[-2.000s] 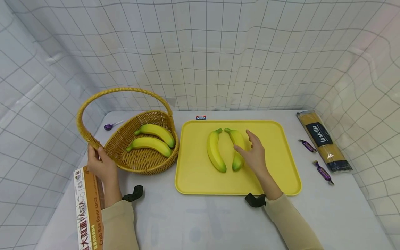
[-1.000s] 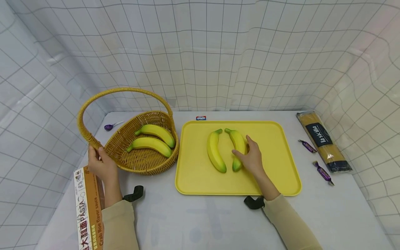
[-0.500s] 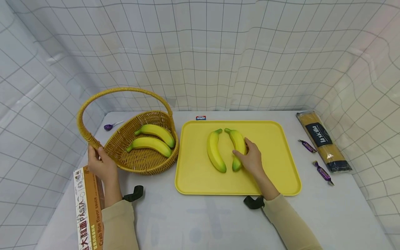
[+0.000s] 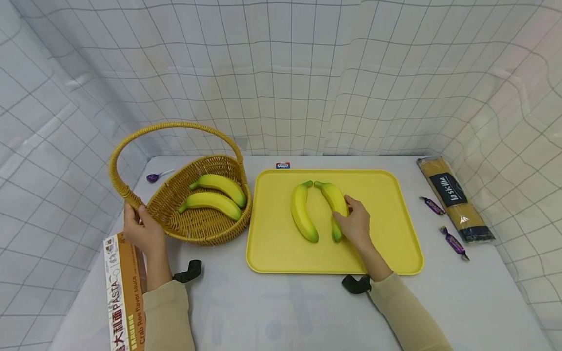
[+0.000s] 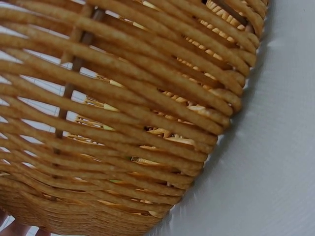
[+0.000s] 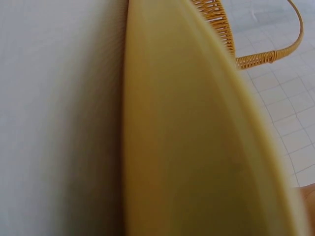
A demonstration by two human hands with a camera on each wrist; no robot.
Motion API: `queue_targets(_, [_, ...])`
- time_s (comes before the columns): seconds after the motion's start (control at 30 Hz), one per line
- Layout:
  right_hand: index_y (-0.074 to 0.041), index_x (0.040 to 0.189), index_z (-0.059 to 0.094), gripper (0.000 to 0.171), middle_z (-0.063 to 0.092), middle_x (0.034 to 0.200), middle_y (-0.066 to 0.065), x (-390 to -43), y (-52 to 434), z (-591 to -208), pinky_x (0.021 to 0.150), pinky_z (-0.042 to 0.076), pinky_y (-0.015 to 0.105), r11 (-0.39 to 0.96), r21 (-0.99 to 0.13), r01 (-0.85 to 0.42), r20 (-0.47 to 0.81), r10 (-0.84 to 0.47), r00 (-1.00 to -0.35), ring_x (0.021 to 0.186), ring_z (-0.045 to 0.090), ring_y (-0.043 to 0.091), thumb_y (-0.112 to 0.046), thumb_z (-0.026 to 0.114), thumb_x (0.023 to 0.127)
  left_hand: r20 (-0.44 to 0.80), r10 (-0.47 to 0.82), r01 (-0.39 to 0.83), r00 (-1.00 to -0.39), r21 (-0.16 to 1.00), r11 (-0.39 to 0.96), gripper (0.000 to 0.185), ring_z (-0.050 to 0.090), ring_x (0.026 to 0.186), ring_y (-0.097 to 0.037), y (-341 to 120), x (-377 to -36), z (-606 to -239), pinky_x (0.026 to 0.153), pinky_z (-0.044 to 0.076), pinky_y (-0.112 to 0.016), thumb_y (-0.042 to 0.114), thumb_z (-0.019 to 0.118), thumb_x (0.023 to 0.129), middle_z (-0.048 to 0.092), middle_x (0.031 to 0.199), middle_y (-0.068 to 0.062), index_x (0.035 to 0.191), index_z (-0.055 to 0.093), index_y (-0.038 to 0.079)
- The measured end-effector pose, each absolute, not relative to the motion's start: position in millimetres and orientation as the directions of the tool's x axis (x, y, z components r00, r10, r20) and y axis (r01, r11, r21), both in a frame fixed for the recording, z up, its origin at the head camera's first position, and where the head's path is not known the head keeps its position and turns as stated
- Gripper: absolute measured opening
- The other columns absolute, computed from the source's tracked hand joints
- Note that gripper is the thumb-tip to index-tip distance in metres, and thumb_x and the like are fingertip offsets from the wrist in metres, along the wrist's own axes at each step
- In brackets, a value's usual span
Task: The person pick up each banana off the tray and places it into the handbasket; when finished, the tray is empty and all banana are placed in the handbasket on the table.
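In the head view my left hand grips the wicker basket where the handle meets its left rim. Two bananas lie side by side inside. My right hand pinches the right-hand banana on the yellow tray, thumb on its near left side and fingers around its right side. Another banana lies just left of it, their stems close together. Woven basket wall fills the left wrist view, while the tray's side takes up most of the right wrist view.
An orange and white pasta box lies under the left forearm. A purple lollipop is behind the basket, and a small red-blue packet behind the tray. To the right are a spaghetti pack and two purple-wrapped candies.
My right hand has come down onto the right-hand banana and closed on it. That banana has just turned slightly, its lower end moving right. The left hand and basket stay put.
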State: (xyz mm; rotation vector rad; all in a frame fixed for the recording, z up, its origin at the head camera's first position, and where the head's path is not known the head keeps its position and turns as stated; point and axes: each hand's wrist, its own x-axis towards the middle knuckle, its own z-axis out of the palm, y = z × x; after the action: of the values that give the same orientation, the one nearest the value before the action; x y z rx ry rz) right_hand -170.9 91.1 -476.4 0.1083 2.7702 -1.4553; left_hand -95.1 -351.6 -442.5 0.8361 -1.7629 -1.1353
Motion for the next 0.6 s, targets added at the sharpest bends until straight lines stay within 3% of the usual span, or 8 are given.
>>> queue_targets(0.33, [-0.002,0.143,0.046,0.062,0.053,0.136,0.019,-164,90,-461,0.090,0.049,0.046,0.511,-0.859,0.033,0.001,0.067,-0.998,0.118,0.052,0.035,-0.013,0.067,0.086,0.302,-0.860,-0.083,-0.411,0.927,0.365,0.032,0.055,0.111,-0.003,-352,-95,-443,0.096,0.046,-0.025,0.022,0.044,0.104,0.063,0.126,-0.007,0.131,0.060,0.019])
queue_targets(0.6, [-0.004,0.143,0.047,0.062,0.055,0.135,0.016,-152,81,-430,0.090,0.050,0.044,0.464,-0.884,-0.060,0.062,-0.011,-0.998,0.117,0.054,0.031,-0.011,0.070,0.086,0.316,-0.853,-0.069,-0.414,0.924,0.376,0.032,0.054,0.107,-0.002,-353,-96,-444,0.093,0.045,-0.023,0.022,0.044,0.104,0.063,0.123,-0.006,0.130,0.061,0.014])
